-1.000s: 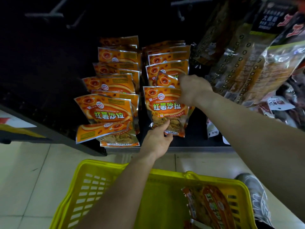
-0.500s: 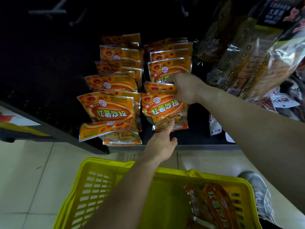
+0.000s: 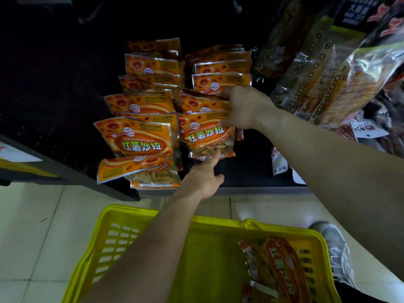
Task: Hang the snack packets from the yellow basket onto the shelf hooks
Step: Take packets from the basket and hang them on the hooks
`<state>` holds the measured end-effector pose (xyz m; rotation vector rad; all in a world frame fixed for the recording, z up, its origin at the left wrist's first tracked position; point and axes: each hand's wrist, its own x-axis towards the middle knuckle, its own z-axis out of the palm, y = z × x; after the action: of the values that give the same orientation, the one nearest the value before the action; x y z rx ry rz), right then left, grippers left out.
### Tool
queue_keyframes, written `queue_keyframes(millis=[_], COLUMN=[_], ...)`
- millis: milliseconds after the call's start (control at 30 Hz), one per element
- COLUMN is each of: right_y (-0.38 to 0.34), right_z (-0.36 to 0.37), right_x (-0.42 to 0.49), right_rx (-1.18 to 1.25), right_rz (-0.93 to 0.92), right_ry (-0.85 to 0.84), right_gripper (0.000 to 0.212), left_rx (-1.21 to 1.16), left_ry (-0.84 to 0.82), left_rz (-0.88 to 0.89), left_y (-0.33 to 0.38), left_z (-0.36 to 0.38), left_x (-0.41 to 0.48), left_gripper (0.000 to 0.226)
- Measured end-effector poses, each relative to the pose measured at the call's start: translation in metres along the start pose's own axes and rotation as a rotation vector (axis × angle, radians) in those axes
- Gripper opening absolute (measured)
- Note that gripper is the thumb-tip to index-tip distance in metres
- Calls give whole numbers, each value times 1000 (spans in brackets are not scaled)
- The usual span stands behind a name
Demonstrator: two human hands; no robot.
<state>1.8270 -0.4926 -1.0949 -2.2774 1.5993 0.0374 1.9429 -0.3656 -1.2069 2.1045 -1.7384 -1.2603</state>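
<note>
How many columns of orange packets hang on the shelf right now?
2: left column; right column, where the right hand holds the front packet. Others behind may be hidden.

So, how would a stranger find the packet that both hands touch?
Above the yellow basket, orange packets hang on the dark shelf in two columns. Take the right column's frontmost packet. Only it has the right hand pinching its top edge and the left hand with a fingertip on its bottom.
</note>
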Motion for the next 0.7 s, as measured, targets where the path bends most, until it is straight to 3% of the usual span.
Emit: queue_keyframes(millis=[367,567,700], right_y=[-12,-17,-10], right_z=[-15,-35,-45], right_x=[-31,-84,-141], right_rx=[-132,-69,7], right_rz=[-3,16,53], right_ry=[125,135,152], right_gripper=[97,90,73], left_rx=[-19,19,-14], left_ry=[103,77,99], left_rz=[14,27,37], left_y=[4,5,3], left_z=[-16,-25,-36], left_x=[-40,-95,-136], left_gripper=[65,63,58])
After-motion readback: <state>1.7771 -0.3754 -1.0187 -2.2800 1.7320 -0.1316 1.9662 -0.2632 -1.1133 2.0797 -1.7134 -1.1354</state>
